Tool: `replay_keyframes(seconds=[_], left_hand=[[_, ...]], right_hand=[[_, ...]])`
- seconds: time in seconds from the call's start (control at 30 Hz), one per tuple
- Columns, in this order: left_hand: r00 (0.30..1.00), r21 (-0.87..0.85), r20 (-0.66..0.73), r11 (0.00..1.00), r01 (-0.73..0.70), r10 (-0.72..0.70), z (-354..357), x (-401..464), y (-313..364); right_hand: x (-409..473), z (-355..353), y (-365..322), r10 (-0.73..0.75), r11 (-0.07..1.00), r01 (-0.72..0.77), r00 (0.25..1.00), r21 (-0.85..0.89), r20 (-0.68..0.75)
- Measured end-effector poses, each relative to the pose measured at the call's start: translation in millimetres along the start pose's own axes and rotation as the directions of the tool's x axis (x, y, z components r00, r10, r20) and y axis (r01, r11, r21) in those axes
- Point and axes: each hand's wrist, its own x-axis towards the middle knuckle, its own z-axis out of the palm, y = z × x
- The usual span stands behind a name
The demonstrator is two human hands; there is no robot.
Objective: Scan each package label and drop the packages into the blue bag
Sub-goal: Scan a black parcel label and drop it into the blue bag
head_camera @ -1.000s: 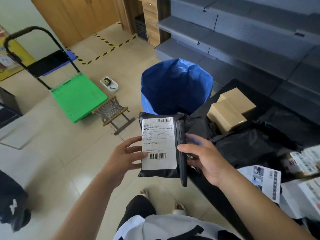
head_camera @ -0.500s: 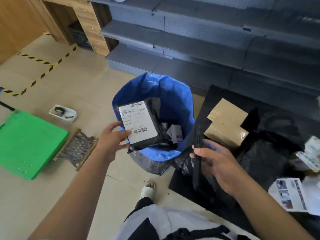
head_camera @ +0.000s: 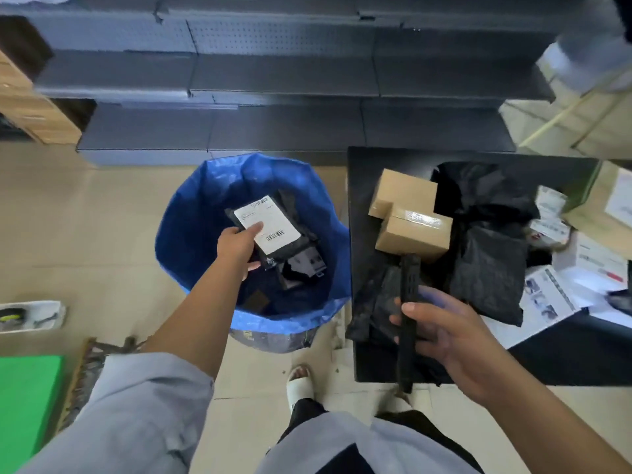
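Observation:
My left hand point(head_camera: 239, 248) holds a black package point(head_camera: 273, 230) with a white barcode label, thumb on the label, inside the open mouth of the blue bag point(head_camera: 191, 217) on the floor. Other packages lie at the bottom of the bag. My right hand point(head_camera: 441, 333) grips a long black handheld scanner point(head_camera: 408, 313) over the near left part of the black table point(head_camera: 362, 186). On the table lie two brown cardboard boxes point(head_camera: 410, 213) and several black poly-bag packages point(head_camera: 489, 268).
Grey metal shelving point(head_camera: 273, 80) runs along the back behind the bag. White printed papers and labelled parcels point(head_camera: 574, 278) crowd the table's right side. A green cart platform point(head_camera: 27, 398), a small wooden stool and a white tray point(head_camera: 30, 314) sit on the floor to the left.
My left hand has carried the labelled package from in front of my chest out over and into the blue bag's mouth. My right hand stays by the table with the scanner.

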Motion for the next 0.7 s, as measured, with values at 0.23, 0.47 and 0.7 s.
replay_keyframes(seconds=[0.23,0.47,0.7], left_hand=[[0.992,-0.058,0.126,0.998,0.035,-0.027,37,-35,-30],[0.98,-0.086,0.192,0.993,0.076,-0.059,76,-133,-93],[0.956,-0.003,0.292,0.999,-0.039,0.039,156,-238,-108]], right_hand=[[-22,-26,26,0.062,0.994,-0.048,0.989,0.1,-0.134],[-41,-71,30,-0.004,0.988,0.023,0.993,0.15,-0.12],[-82,-168,42,-0.088,0.973,0.115,0.987,0.202,-0.136]])
